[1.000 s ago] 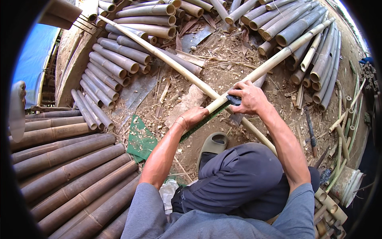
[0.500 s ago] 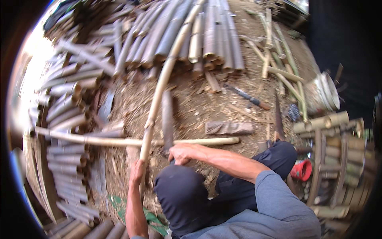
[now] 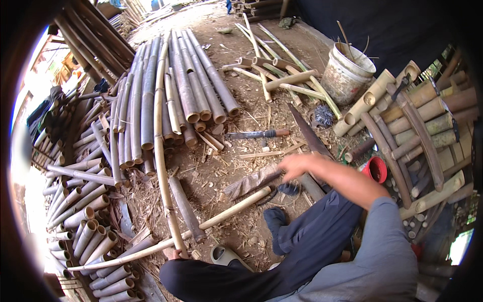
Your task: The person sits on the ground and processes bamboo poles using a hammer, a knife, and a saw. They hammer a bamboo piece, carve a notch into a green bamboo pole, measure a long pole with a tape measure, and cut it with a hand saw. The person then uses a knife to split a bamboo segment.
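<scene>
My left hand (image 3: 173,253) is closed round the near end of a long, pale bamboo pole (image 3: 161,151). That pole runs away from me and rests across the stacked bamboo. Near my left hand it crosses a second pale pole (image 3: 226,211) lying sideways. A short grey-brown bamboo piece (image 3: 185,209) lies beside the crossing, its near end at the sideways pole. My right hand (image 3: 296,166) hangs over the right end of a rough wooden block (image 3: 246,185). Its fingers point down, slightly blurred, and nothing shows in them.
A large knife (image 3: 259,134) lies on the chip-strewn ground beyond the block. Near my right forearm is a long dark blade (image 3: 308,130). To the right stand a dirty white bucket (image 3: 347,73), a red container (image 3: 375,170) and a bamboo rack (image 3: 412,136). Cut bamboo tubes (image 3: 85,236) pile up left.
My right hand has left the near end of the short bamboo piece and moved right, over the block. My left hand keeps its hold on the pole. The view has shifted.
</scene>
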A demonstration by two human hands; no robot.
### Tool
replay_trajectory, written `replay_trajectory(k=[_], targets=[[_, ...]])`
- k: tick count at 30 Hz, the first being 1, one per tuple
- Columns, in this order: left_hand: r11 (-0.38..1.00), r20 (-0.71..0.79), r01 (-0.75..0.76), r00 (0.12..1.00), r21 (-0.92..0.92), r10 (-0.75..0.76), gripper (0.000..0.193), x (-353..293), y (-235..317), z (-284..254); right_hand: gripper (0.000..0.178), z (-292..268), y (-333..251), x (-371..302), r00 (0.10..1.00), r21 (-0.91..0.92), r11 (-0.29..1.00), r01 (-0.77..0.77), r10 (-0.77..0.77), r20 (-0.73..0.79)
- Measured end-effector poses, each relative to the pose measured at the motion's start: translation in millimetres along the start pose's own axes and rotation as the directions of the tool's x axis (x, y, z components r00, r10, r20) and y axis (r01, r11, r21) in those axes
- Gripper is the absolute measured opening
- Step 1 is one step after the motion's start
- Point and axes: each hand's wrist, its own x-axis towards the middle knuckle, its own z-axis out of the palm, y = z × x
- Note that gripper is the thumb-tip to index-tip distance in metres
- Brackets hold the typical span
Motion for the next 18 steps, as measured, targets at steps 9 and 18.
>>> replay_trajectory(k=[9, 18], targets=[[0.980, 0.063, 0.131, 0.990, -0.148, -0.123, 0.033, -4, 22, 26, 0.063, 192, 212, -102, 0.785, 0.219, 0.805, -0.551, 0.589, -0.191], [0.942, 0.057, 0.278, 0.961, -0.189, -0.272, 0.031, -17, 44, 13, 0.060, 245, 171, -40, 0.660, 0.197, 0.815, -0.545, 0.561, -0.500]])
